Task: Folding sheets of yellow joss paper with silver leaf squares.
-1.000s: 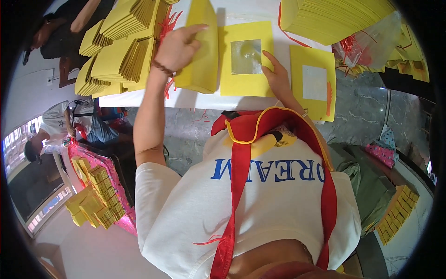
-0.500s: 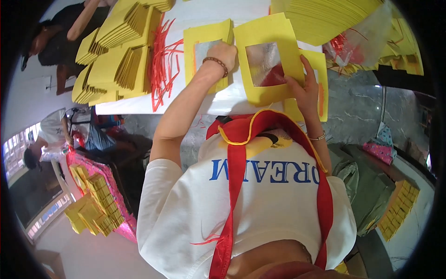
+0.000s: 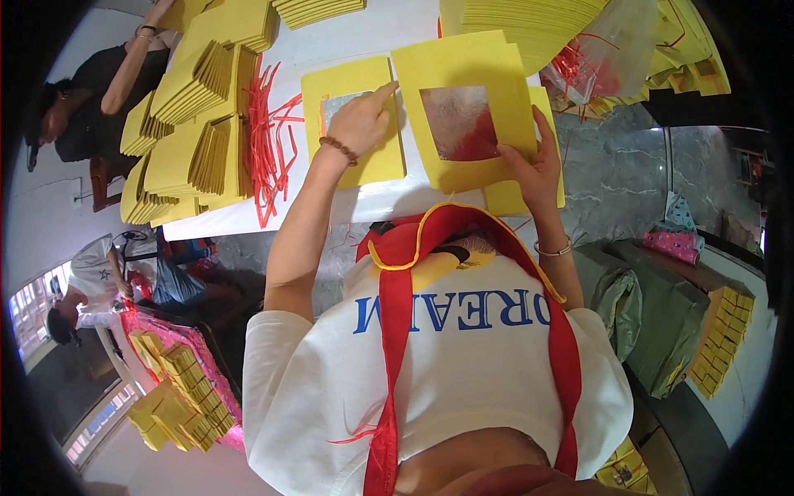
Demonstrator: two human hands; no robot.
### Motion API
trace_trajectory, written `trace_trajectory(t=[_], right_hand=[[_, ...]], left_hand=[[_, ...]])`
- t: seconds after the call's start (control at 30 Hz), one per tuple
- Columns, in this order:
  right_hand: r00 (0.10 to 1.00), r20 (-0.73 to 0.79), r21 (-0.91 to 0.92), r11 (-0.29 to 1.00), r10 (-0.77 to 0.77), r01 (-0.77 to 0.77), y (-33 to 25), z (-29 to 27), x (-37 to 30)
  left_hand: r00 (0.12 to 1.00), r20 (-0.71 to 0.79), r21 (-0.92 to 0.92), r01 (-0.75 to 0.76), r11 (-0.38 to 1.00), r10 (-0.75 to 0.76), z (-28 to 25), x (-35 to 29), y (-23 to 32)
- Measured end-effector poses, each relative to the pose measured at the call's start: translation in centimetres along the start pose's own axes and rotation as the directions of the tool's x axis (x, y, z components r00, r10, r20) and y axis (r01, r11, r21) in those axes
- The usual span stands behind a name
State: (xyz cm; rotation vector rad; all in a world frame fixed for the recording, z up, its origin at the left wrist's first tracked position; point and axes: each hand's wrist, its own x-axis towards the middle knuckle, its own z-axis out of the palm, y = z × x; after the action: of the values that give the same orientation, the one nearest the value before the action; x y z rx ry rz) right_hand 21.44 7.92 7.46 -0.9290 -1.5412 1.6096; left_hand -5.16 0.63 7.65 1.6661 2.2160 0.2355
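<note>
My right hand (image 3: pixel 538 169) grips the lower right edge of a yellow sheet (image 3: pixel 459 70) with a shiny, see-through square window, its thumb on the front face. The sheet is tilted above the table, and dark red shows through the window. My left hand (image 3: pixel 361 126) is over another yellow windowed piece (image 3: pixel 347 78) lying on the table. Its index finger is stretched toward the left edge of the held sheet; the other fingers are curled and partly hidden. Beneath my right hand lies a further yellow piece (image 3: pixel 500 198), mostly covered.
Red ribbon strips (image 3: pixel 266 140) lie left on the white table (image 3: pixel 331 37), beside stacked yellow folded pieces (image 3: pixel 190 153). A large yellow stack (image 3: pixel 521 29) and a clear plastic bag (image 3: pixel 620 54) stand far right. Two other people (image 3: pixel 107 83) are at the left.
My left hand has gone from a closed fist on the left yellow piece to an extended index finger. That piece now lies flatter. My right hand still holds the windowed sheet.
</note>
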Motion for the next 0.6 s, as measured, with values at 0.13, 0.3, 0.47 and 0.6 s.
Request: trace_trajectory(t=[0.13, 0.3, 0.47, 0.6], right_hand=[[0.994, -0.04, 0.062, 0.992, -0.103, 0.105, 0.7, 0.0, 0.5], [0.997, -0.076, 0.18, 0.983, -0.021, 0.035, 1.3, 0.6, 0.4], [0.972, -0.035, 0.361, 0.91, 0.233, -0.205, 3.2, 0.4, 0.0], [0.962, -0.008, 0.44, 0.865, 0.272, -0.241, 4.0, 1.4, -0.5]], left_hand=[[0.999, 0.025, -0.907, 0.005, 0.42, 0.041, 1.1, -0.4, 0.7], [0.995, -0.058, -0.997, -0.054, 0.051, -0.083, 2.3, -1.3, 3.8], [0.966, -0.038, -0.998, -0.024, 0.058, -0.257, 3.2, -1.4, 2.5], [0.946, -0.04, -0.999, -0.044, -0.007, -0.321, 4.4, -1.4, 1.6]])
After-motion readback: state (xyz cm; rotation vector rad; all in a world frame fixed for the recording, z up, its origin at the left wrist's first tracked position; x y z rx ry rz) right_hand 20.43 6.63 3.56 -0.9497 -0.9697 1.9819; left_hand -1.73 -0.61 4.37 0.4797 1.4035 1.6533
